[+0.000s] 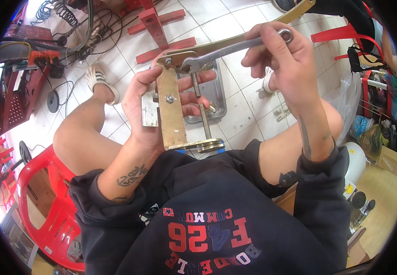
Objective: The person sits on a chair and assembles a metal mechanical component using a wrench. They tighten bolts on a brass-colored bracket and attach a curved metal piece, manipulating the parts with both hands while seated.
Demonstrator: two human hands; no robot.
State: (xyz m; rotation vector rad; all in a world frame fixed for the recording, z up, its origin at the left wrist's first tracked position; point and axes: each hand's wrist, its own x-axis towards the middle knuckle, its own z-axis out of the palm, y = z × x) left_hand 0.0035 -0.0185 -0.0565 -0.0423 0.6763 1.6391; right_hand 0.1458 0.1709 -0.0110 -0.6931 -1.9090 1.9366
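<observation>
My left hand (139,103) is closed around a brassy metal bracket (174,121), its fingers showing behind the bracket's threaded rod (203,117). Round discs (211,145) sit at the rod's near end. A bolt with a nut (170,98) stands on the bracket's flat face. My right hand (292,62) grips a silver combination wrench (228,49) near its ring end, thumb along the top. The wrench's other end is at the rod's far end; whether it is seated on a nut is hard to see. A long brassy arm (297,13) stretches from the bracket toward the upper right.
Below the bracket, a metal tray (222,94) with small parts lies on the tiled floor (242,103). Red metal stands (155,27) and tangled cables (109,41) are ahead. A red plastic chair (47,229) stands at left, bags and boxes (372,137) at right.
</observation>
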